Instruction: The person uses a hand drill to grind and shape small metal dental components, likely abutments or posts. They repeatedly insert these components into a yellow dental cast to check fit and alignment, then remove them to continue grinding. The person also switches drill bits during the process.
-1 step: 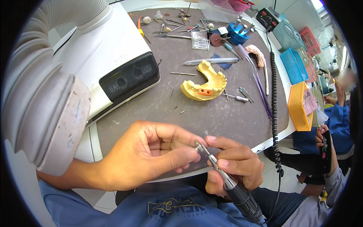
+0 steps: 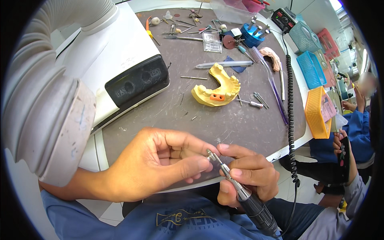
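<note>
My left hand (image 2: 160,164) pinches a small silvery metal piece (image 2: 209,155) between thumb and index finger; its exact shape is mostly hidden. In my right hand (image 2: 254,174) is a black and silver rotary handpiece (image 2: 256,210), held like a pen, its narrow tip touching or very close to the metal piece. Beyond my hands a yellow dental model (image 2: 218,86) of a jaw lies on the dark mat, with an orange section (image 2: 217,97) at its front holding two holes. Beside it rests a small screwdriver-like tool (image 2: 252,103).
A white and black box (image 2: 138,82) and a grey ribbed hose (image 2: 66,132) fill the left. Loose burs, a blue bur stand (image 2: 253,35), a purple toothbrush (image 2: 272,88) and a pink denture base (image 2: 271,57) lie beyond. A coiled cord (image 2: 291,116) and baskets (image 2: 315,112) line the right, near other people.
</note>
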The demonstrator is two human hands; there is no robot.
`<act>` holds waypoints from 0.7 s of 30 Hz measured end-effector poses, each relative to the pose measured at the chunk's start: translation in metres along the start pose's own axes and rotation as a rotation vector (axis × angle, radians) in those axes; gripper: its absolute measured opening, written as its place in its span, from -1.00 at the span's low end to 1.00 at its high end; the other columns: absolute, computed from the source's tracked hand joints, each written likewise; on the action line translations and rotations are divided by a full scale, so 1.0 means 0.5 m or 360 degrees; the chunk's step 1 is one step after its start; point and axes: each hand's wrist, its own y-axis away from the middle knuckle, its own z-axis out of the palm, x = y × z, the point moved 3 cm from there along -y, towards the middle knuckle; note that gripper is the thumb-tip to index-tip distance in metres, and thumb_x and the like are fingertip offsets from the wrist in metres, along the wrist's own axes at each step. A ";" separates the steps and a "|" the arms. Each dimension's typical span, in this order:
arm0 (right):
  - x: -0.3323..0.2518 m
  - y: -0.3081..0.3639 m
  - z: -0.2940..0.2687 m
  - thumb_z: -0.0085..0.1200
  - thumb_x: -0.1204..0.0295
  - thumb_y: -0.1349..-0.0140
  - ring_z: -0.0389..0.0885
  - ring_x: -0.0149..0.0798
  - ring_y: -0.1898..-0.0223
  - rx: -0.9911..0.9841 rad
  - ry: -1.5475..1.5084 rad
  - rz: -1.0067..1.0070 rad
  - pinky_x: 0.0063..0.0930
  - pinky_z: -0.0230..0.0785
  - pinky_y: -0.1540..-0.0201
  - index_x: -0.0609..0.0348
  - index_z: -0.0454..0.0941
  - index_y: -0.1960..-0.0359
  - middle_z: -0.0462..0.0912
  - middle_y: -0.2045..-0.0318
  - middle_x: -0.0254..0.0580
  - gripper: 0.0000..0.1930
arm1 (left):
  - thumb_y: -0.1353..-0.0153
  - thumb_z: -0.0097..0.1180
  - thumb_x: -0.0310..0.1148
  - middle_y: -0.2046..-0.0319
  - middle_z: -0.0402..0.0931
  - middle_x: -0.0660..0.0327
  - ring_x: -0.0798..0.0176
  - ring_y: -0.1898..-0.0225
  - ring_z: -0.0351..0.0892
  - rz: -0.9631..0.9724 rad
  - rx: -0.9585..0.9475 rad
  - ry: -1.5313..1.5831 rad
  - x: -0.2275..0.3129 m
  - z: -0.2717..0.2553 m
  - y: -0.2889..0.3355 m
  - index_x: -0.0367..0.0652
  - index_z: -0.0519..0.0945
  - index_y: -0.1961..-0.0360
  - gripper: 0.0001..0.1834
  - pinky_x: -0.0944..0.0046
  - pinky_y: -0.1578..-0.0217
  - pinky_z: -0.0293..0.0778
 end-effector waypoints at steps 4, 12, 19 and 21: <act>-0.007 -0.007 -0.001 0.38 0.63 0.00 0.73 0.18 0.21 -0.0045 0.0035 0.0015 -0.15 0.68 0.15 0.28 0.49 0.23 0.64 0.44 -0.04 -0.68 | -0.32 0.16 -0.48 0.25 0.66 0.15 0.46 0.30 0.60 -0.0021 0.0002 -0.0007 0.003 0.000 0.001 -0.37 0.58 0.01 -0.75 0.44 0.27 0.57; -0.004 -0.006 -0.003 0.39 0.63 0.01 0.73 0.20 0.21 -0.0025 0.0020 -0.0006 -0.16 0.68 0.17 0.30 0.51 0.26 0.64 0.44 -0.04 -0.69 | -0.31 0.17 -0.50 0.24 0.67 0.13 0.46 0.30 0.62 -0.0023 0.0005 0.0026 0.000 0.004 -0.003 -0.37 0.59 0.02 -0.75 0.45 0.26 0.58; -0.001 -0.002 -0.003 0.39 0.62 0.00 0.73 0.19 0.20 -0.0018 0.0014 -0.0006 -0.17 0.68 0.17 0.30 0.51 0.26 0.64 0.45 -0.05 -0.69 | -0.32 0.16 -0.50 0.24 0.67 0.12 0.46 0.29 0.62 0.0001 0.0001 0.0007 0.000 0.003 -0.002 -0.37 0.59 0.02 -0.75 0.45 0.25 0.59; -0.004 -0.003 -0.003 0.38 0.62 0.00 0.73 0.18 0.20 -0.0024 0.0011 -0.0011 -0.18 0.68 0.17 0.29 0.51 0.26 0.64 0.45 -0.04 -0.70 | -0.32 0.16 -0.49 0.24 0.67 0.12 0.46 0.29 0.62 0.0003 -0.0006 0.0023 -0.001 0.004 -0.002 -0.37 0.59 0.02 -0.75 0.45 0.24 0.59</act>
